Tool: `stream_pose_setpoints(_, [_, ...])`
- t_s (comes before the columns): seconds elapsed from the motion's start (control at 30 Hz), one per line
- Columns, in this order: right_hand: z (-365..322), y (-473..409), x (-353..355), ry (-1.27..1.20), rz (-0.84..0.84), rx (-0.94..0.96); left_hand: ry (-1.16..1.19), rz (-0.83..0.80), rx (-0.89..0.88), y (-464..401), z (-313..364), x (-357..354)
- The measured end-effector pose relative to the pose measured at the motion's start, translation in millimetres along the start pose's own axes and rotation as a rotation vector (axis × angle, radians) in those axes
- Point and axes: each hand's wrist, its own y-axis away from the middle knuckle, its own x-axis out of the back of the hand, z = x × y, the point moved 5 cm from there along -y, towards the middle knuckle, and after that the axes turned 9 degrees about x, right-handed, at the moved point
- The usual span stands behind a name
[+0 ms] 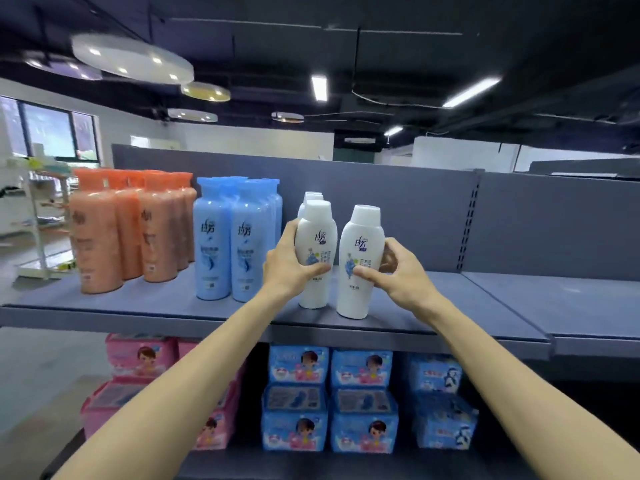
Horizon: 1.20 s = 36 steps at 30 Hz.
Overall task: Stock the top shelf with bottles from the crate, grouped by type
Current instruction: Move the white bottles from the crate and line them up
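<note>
On the grey top shelf (145, 306) stand three groups: several orange bottles (104, 237) at the left, several blue bottles (239, 244) in the middle, and white bottles to their right. My left hand (291, 261) grips a white bottle (317, 244) standing at the front of a short row of white bottles (311, 196). My right hand (398, 271) grips a second white bottle (360, 258) just to the right, upright near the shelf's front edge. The crate is not in view.
The right stretch of the top shelf (571, 299) is bare. The shelf below holds pink packs (138, 358) at the left and blue packs (360, 403) in the middle and right. A perforated upright (467, 223) divides the back panel.
</note>
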Motion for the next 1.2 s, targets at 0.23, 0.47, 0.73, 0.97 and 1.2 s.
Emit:
stream_pose_setpoints(0.23, [20.2,-24.2,-4.6,0.039,-0.036,0.007,-0.06,-0.006,0.012,-37.2,-15.3,-25.3])
stream_pose_setpoints(0.47, [36.1,-39.5,-8.1,0.034,-0.043,0.009,-0.046,0.037,0.069,-76.9,-34.2,-37.7])
stream_pose_setpoints(0.73, [46.6,-50.9,-11.9,0.004,-0.073,0.009,-0.028,0.02,0.108,-98.8,-46.8,-44.3])
stream_pose_setpoints(0.97, [47.8,-53.0,-13.5,-0.025,-0.094,0.006,-0.076,0.097,0.082,-97.6,-50.1,-40.5])
stream_pose_setpoints(1.2, [48.4,-52.3,-13.7,-0.028,-0.083,0.004,-0.344,0.226,0.149,-85.0,-39.5,-43.5])
